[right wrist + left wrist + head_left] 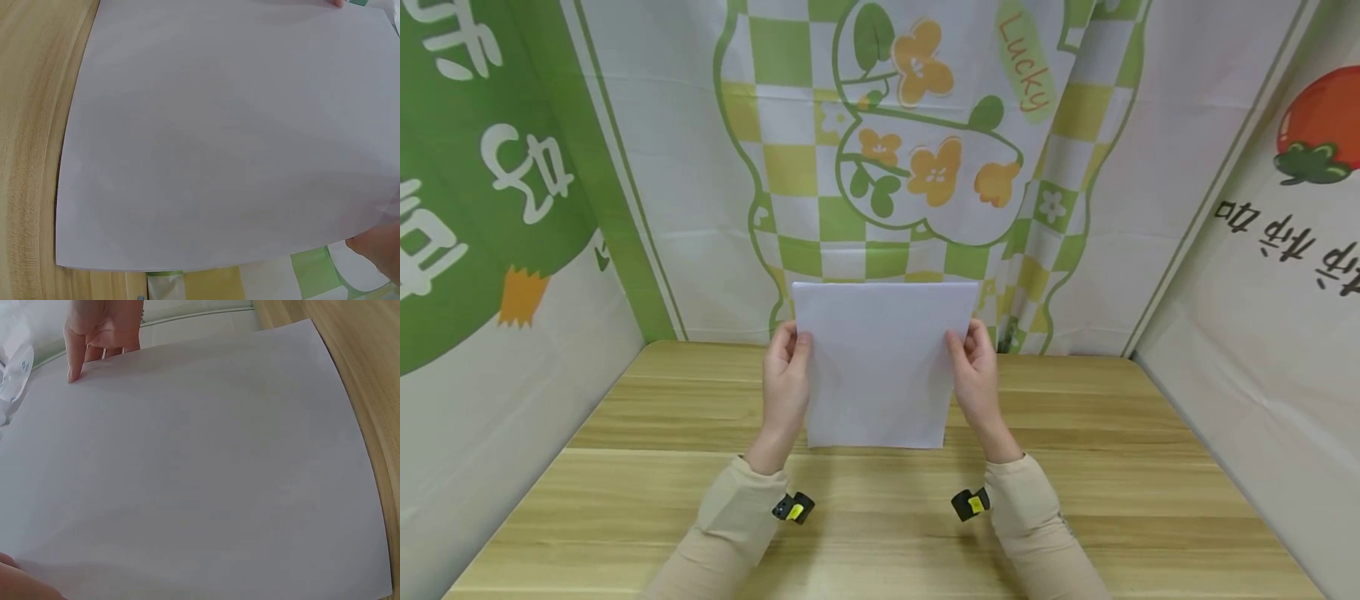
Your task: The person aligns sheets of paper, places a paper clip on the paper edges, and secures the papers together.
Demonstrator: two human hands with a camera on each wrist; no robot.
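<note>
Both hands hold up a blank white stack of paper (880,367) over the table, its top edge tilted away. My left hand (786,375) grips the left edge, thumb on the front face and fingers curled behind. On the opposite edge my right hand (976,371) grips in the same way. The left wrist view shows the paper (206,462) filling most of the picture, with the right hand (103,331) pinching its far edge. Paper (219,137) also fills the right wrist view, where part of the right hand (380,250) shows at the lower right.
A wooden table (880,525) lies under the hands. Behind it hangs a checkered, flowered curtain (925,167). Printed cloth walls stand at the left (490,208) and right (1262,250). Dark straps with yellow tabs (793,508) sit by the wrists.
</note>
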